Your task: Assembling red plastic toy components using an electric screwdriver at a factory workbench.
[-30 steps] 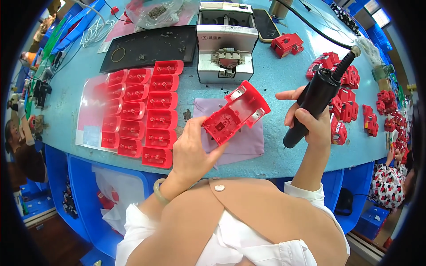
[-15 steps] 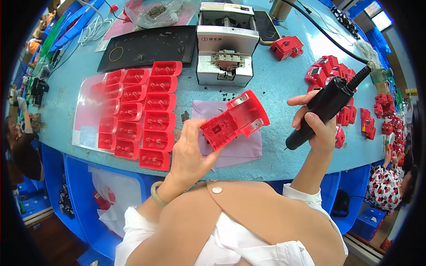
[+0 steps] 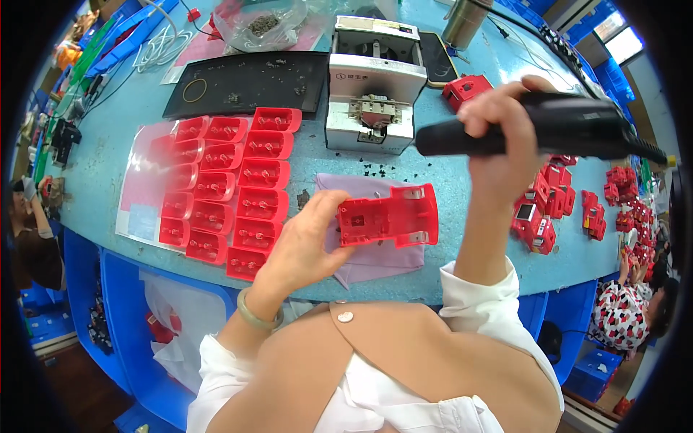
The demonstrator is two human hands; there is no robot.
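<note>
Between the thumb and fingers of my left hand (image 3: 303, 238) is a red plastic housing (image 3: 386, 216), its hollow inside facing up, with metal strips at its wider right end. It lies over a pale purple cloth (image 3: 354, 270). My right hand (image 3: 505, 141) is raised to the right of the screw feeder (image 3: 377, 76), wrapped round a black electric screwdriver (image 3: 585, 126) that lies nearly level. The screwdriver's narrower end points left, toward the feeder's front; its bit cannot be made out. Small dark screws (image 3: 390, 173) are scattered between feeder and cloth.
Rows of red shells (image 3: 260, 173) with small clear parts stand at the left. Behind them lies a black tray (image 3: 245, 83). A phone (image 3: 438, 61) sits beside the feeder. Red assembled units (image 3: 534, 227) are heaped at the right. The screwdriver's cord trails right; other people sit at both sides.
My right hand has lifted the screwdriver up and away from me, swinging it from steeply slanted to nearly level. The housing in my left hand has turned clockwise to lie straighter.
</note>
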